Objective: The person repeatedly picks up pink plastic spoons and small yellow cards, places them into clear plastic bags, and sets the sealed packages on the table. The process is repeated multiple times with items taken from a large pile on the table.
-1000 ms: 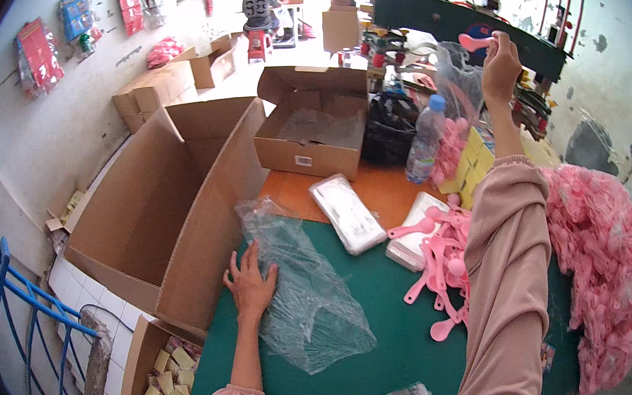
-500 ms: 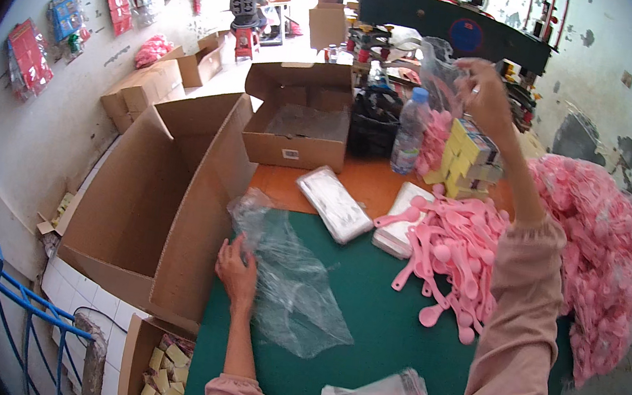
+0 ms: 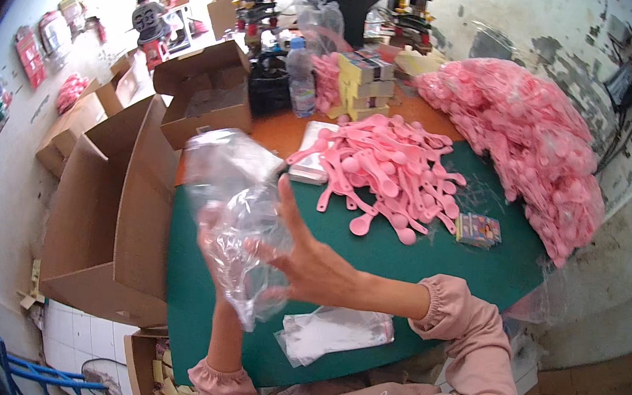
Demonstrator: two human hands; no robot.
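Observation:
A crumpled clear plastic bag (image 3: 236, 176) is raised above the green table top. My left hand (image 3: 217, 245) grips it from behind, its fingers partly seen through the film. Against the bag's right side is my right hand (image 3: 316, 265), open, with its thumb pointing up and the fingers spread. White sheets in a clear sleeve (image 3: 335, 334) lie on the table below my right wrist. Beyond my hands is a heap of pink plastic spoons (image 3: 391, 167), with a white pack (image 3: 311, 161) at its left edge.
Two open cardboard boxes (image 3: 96, 222) (image 3: 210, 94) stand at the left. A water bottle (image 3: 300, 81) and stacked yellow packs (image 3: 365, 85) are at the back. Bagged pink spoons (image 3: 521, 132) are piled at the right. A small card stack (image 3: 478, 229) lies beside the loose spoons.
My left hand has lifted the clear bag off the table. My right hand has come down from the back to the bag. The view has turned to the right.

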